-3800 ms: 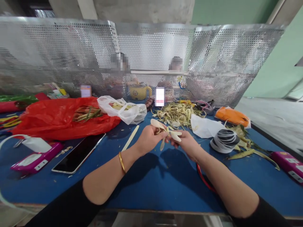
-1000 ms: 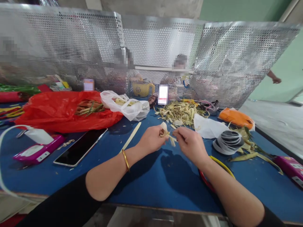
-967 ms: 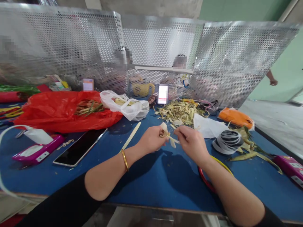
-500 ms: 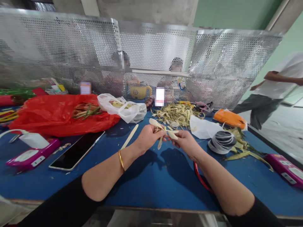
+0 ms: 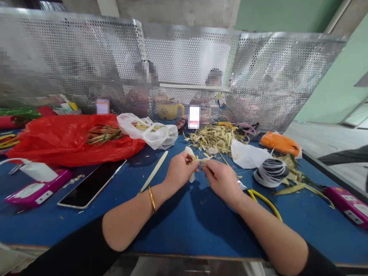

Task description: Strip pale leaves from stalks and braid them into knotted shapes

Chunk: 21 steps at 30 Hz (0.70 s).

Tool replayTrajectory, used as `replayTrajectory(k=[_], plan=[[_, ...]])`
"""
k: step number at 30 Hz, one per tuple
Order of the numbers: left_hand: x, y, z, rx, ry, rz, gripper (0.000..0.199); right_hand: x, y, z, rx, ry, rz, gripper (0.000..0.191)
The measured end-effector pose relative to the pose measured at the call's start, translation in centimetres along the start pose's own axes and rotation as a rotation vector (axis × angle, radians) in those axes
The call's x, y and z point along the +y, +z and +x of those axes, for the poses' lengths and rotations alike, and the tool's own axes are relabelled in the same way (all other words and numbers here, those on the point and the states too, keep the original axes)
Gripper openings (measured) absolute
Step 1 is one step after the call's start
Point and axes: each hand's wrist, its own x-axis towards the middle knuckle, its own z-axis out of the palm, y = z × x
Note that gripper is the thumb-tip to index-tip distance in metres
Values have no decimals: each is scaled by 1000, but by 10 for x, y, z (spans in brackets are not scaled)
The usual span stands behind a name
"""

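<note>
In the head view my left hand [image 5: 180,168] is closed around a pale piece of dried corn husk [image 5: 189,151], part of which sticks out above and below the fingers. My right hand [image 5: 220,179], just to the right, pinches the end of a thin husk strip [image 5: 203,159] stretched between both hands. The fingertips hide where the strip meets the husk piece. A metal-tipped tool with yellow handles [image 5: 267,204] lies partly under my right forearm. Left of my left hand a long flat husk strip [image 5: 155,171] rests on the blue table [image 5: 178,234].
Husk scraps [image 5: 215,138] are heaped behind my hands. A wire spool [image 5: 270,172] and white sheet [image 5: 247,154] lie right. A phone [image 5: 93,184], red plastic bag [image 5: 57,138] and purple power strip [image 5: 37,189] lie left. A perforated metal screen [image 5: 189,50] stands behind.
My right hand has turned over, knuckles up, and now pulls a thin strip rather than holding a wide husk piece. Yellow handles show where a red one did. The person at right has mostly left view.
</note>
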Motion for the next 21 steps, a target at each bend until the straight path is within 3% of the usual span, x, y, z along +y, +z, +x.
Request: replayTrajectory(k=[3, 6, 8, 11, 15, 21], plan=[[-1, -2, 0, -138, 17, -31, 6, -2, -11, 0, 15, -42, -211, 24], [2, -6, 0, -321, -5, -94, 5, 2, -22, 5, -1, -42, -273, 22], [6, -9, -1, -428, -48, -193, 5, 8, -26, 9, -4, 0, -197, 20], [10, -14, -1, -538, -130, -420, 13, 19, -27, 15, -62, 126, 111, 18], [7, -15, 0, -553, -209, -610, 26, 28, -18, 18, -171, 334, 580, 16], [4, -13, 3, -477, -390, -833, 18, 26, -5, 16, -174, 422, 687, 19]])
